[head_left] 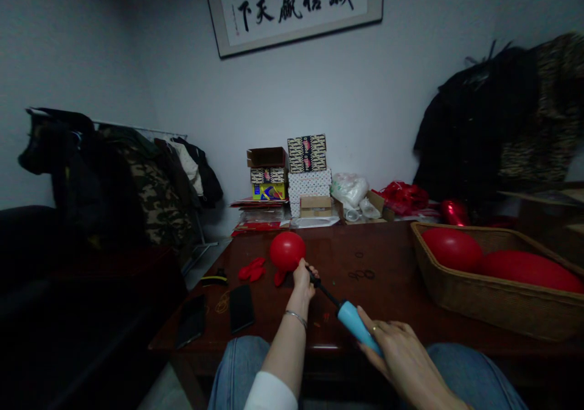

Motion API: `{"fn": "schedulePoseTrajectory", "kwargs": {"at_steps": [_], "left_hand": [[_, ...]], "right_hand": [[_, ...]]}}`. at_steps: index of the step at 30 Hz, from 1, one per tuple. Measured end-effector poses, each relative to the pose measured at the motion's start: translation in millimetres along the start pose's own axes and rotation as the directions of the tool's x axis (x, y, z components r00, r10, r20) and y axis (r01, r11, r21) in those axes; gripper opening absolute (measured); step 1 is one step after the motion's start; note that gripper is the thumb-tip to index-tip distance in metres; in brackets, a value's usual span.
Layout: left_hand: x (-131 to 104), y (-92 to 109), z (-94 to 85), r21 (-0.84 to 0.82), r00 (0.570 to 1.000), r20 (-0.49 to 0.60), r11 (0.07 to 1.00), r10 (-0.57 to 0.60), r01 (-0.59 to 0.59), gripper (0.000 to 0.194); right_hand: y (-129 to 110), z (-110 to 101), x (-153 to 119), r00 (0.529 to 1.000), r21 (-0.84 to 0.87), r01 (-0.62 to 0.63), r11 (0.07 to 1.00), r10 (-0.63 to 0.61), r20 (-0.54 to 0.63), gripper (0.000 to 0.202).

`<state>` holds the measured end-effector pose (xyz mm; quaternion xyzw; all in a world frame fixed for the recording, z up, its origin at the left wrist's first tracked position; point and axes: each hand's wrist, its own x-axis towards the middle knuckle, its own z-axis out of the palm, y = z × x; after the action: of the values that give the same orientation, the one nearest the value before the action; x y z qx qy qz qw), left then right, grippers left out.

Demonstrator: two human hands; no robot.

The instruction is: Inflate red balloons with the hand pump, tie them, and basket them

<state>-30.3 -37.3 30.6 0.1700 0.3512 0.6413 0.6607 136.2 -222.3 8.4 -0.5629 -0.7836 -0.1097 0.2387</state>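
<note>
A red balloon (286,250), rounded and partly inflated, sits at the front of a hand pump above the table. My left hand (303,277) is closed around the balloon's neck where it meets the black nozzle end of the pump. The balloon pump (356,325) has a light blue barrel and a black rod that is drawn out. Around the blue barrel my right hand (396,348) is closed. Several limp red balloons (252,269) lie on the table just left of the inflated one.
On the dark wooden table (387,258) lie two dark phones (241,308), yellow rubber bands and black rings. A wicker basket (483,309) holding large red balloons (451,247) stands at right. Stacked boxes (310,185) and plastic bags (349,188) line the back.
</note>
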Motion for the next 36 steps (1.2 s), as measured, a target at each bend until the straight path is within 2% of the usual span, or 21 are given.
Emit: {"fn": "schedulePoseTrajectory", "kwargs": {"at_steps": [7, 12, 18, 23, 30, 36], "left_hand": [[-6, -10, 7.2, 0.008, 0.999, 0.045, 1.0, -0.015, 0.015, 0.022], [-4, -14, 4.6, 0.01, 0.999, 0.051, 1.0, -0.004, 0.004, 0.021], [1, -7, -2.5, 0.016, 1.0, -0.019, 1.0, 0.02, -0.02, 0.025], [10, 6, -8.9, 0.004, 0.999, -0.032, 0.999, 0.034, -0.033, 0.022], [21, 14, -10.3, -0.028, 0.998, -0.008, 0.997, 0.065, -0.065, 0.021], [18, 8, -5.7, -0.051, 0.997, 0.009, 0.996, 0.077, -0.077, 0.017]], "right_hand": [[-16, -7, 45, 0.991, -0.037, -0.067, 0.997, 0.071, 0.117, 0.048], [-23, 2, 55, 0.987, -0.058, -0.106, 0.993, 0.112, 0.116, 0.047], [-24, 7, 36, 0.999, -0.024, -0.041, 0.999, 0.042, 0.029, 0.046], [-6, 5, 4, 0.991, 0.001, 0.045, 0.999, -0.044, -0.123, 0.047], [11, -18, -28, 0.993, 0.06, 0.075, 0.995, -0.069, -0.096, 0.051], [14, -14, -23, 0.995, 0.059, 0.042, 0.997, -0.037, -0.089, 0.049]]}}
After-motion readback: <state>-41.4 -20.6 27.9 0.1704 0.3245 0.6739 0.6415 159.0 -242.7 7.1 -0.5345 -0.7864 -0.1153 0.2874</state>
